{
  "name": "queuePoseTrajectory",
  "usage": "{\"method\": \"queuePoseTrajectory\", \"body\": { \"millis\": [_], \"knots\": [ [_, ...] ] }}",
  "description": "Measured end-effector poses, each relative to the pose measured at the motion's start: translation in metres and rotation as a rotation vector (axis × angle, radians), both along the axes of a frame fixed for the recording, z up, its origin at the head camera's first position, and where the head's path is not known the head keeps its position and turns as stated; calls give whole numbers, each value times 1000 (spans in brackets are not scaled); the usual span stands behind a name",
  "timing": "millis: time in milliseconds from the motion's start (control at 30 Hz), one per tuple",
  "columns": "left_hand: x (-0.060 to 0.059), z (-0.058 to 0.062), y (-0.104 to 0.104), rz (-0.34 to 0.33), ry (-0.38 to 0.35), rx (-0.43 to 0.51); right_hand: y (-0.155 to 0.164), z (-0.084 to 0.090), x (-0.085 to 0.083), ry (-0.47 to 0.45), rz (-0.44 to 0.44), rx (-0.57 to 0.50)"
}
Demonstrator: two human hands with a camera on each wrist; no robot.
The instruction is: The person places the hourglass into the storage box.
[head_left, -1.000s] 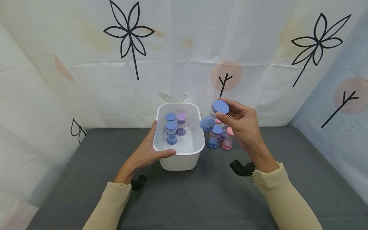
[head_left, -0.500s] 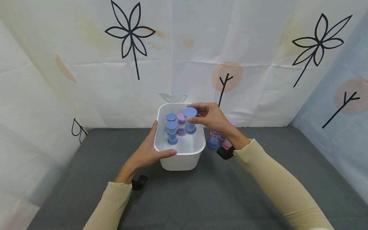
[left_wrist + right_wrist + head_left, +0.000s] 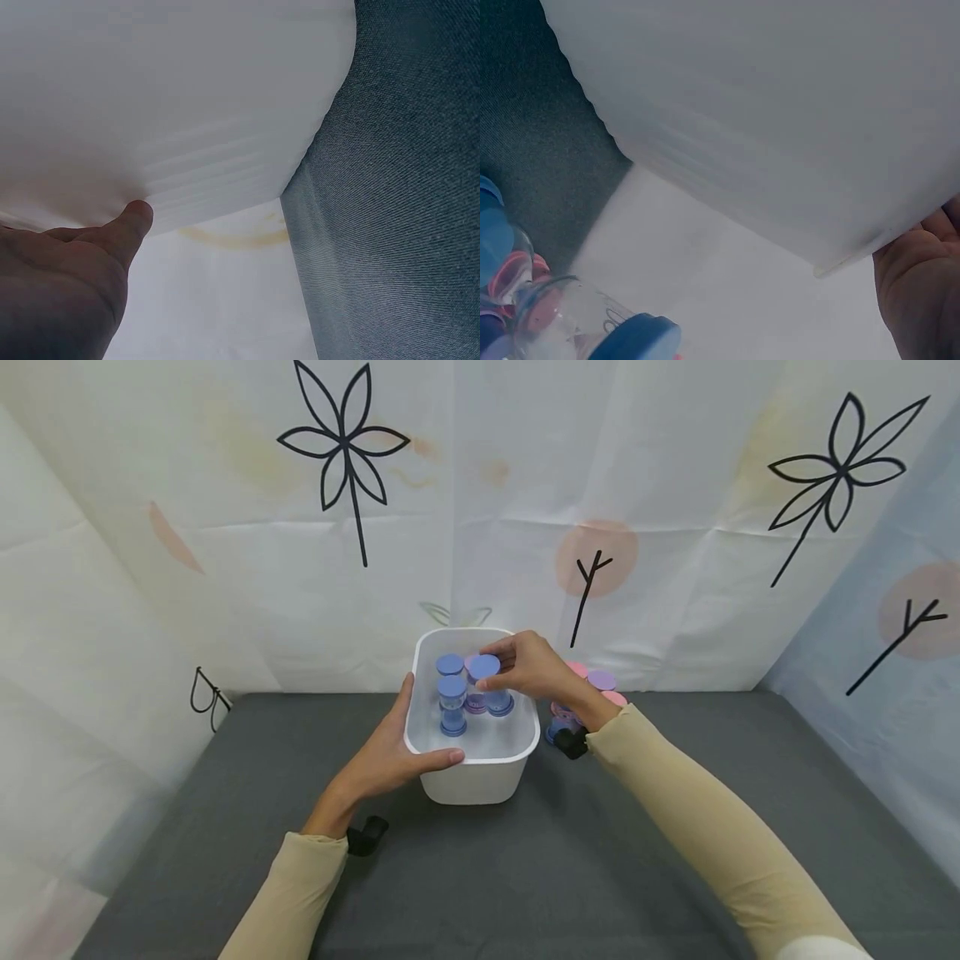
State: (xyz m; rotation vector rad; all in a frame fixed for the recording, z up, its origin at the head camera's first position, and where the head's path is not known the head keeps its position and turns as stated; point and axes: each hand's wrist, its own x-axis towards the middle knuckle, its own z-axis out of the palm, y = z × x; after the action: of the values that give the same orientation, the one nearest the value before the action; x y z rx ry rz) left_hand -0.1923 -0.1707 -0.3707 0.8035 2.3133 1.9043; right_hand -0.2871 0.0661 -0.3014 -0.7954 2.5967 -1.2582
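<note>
A white plastic bin [image 3: 480, 775] stands on the grey table. My left hand [image 3: 390, 752] grips its near left rim, thumb over the edge; the left wrist view shows the thumb [image 3: 129, 229] against the bin's white wall [image 3: 172, 97]. My right hand [image 3: 525, 667] reaches into the bin from the right and pinches a blue-capped sand timer [image 3: 491, 685] by its top, its base low in the bin. Beside it in the bin stand two more blue timers [image 3: 452, 703] and a purple one [image 3: 474, 700], partly hidden.
Several pink, purple and blue timers [image 3: 592, 687] cluster on the table right of the bin, also seen in the right wrist view as timers [image 3: 547, 315]. A patterned cloth backdrop [image 3: 480, 510] rises close behind. Grey tabletop [image 3: 525, 877] spreads in front.
My right hand has carried the blue timer from right of the bin over its rim and lowered it inside. The left hand has kept its hold on the bin.
</note>
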Motion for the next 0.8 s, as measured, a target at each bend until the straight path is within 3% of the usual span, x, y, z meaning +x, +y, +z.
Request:
{"method": "queuePoseTrajectory", "body": {
  "millis": [333, 800],
  "knots": [
    [0, 0, -1, 17, 8, -29, -12, 0, -9, 95, 6, 270],
    [0, 1, -3, 33, 10, -66, -25, -11, -10, 217, -5, 470]
  ]
}}
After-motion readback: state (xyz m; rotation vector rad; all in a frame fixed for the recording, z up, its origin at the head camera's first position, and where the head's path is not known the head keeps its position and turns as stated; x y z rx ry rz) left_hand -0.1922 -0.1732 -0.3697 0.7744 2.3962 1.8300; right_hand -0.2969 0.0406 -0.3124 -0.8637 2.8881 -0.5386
